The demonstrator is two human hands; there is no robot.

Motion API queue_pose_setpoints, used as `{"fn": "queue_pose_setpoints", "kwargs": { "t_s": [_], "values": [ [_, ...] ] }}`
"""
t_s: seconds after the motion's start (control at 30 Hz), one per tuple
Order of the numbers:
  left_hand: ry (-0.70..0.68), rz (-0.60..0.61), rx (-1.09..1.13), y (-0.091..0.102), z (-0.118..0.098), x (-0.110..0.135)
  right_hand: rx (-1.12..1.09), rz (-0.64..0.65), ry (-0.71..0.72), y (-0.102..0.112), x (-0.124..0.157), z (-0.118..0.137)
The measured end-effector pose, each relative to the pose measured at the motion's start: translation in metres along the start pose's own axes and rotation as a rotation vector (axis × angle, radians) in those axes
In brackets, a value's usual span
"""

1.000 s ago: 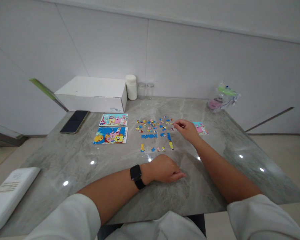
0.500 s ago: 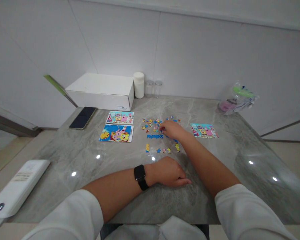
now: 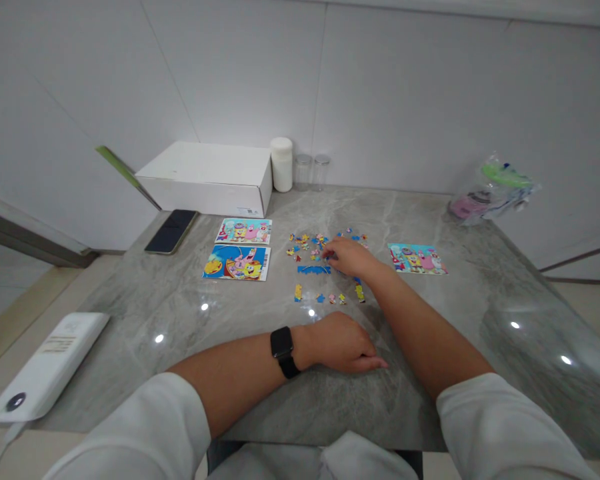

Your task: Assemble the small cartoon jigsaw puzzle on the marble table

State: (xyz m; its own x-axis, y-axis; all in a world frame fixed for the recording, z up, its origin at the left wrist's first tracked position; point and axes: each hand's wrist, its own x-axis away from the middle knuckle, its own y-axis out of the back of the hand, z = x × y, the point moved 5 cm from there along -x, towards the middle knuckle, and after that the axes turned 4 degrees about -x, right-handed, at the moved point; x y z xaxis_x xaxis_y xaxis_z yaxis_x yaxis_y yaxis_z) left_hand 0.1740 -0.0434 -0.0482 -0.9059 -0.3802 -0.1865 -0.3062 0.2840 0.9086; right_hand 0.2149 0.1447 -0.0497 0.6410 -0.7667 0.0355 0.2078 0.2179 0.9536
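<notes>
Small loose jigsaw puzzle pieces [image 3: 305, 246] lie scattered in the middle of the grey table. Over their right part my right hand [image 3: 349, 257] reaches in, its fingers bent down and pinched at a small blue piece, mostly hidden by the fingertips. Just below it is a joined blue strip of puzzle pieces [image 3: 314, 270]. Yellow edge pieces [image 3: 299, 292] and a few single pieces [image 3: 332, 299] form a row nearer me. My left hand [image 3: 345, 343], with a black watch on the wrist, rests closed on the table, thumb stretched out, apart from the pieces.
Two cartoon picture cards [image 3: 236, 263] lie left of the pieces, another card [image 3: 418, 259] right. Behind stand a white box [image 3: 205, 180], a white bottle [image 3: 282, 165] and two glass jars [image 3: 312, 173]. A phone [image 3: 171, 232], a white device [image 3: 50, 367] and a plastic bag [image 3: 493, 192] sit farther out.
The whole view has shifted slightly. My right hand stays at the pieces with its fingers a little moved; my left hand rests in the same place.
</notes>
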Motion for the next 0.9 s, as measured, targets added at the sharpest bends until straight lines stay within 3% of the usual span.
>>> {"fn": "queue_pose_setpoints", "kwargs": {
  "t_s": [0.3,0.43,0.7,0.9],
  "values": [
    [-0.007,0.006,-0.006,-0.001,0.000,0.000,-0.005,0.007,-0.034,0.002,-0.002,-0.002],
    [-0.002,0.013,-0.009,-0.001,0.000,0.000,-0.073,0.009,-0.050,0.013,0.001,0.000],
    [-0.014,-0.030,0.007,-0.001,0.002,0.001,-0.501,-0.172,-0.012,0.080,0.029,0.006],
    [-0.028,-0.070,0.031,-0.001,0.003,0.002,-0.803,-0.197,-0.157,0.078,0.065,-0.012]
  ]
}}
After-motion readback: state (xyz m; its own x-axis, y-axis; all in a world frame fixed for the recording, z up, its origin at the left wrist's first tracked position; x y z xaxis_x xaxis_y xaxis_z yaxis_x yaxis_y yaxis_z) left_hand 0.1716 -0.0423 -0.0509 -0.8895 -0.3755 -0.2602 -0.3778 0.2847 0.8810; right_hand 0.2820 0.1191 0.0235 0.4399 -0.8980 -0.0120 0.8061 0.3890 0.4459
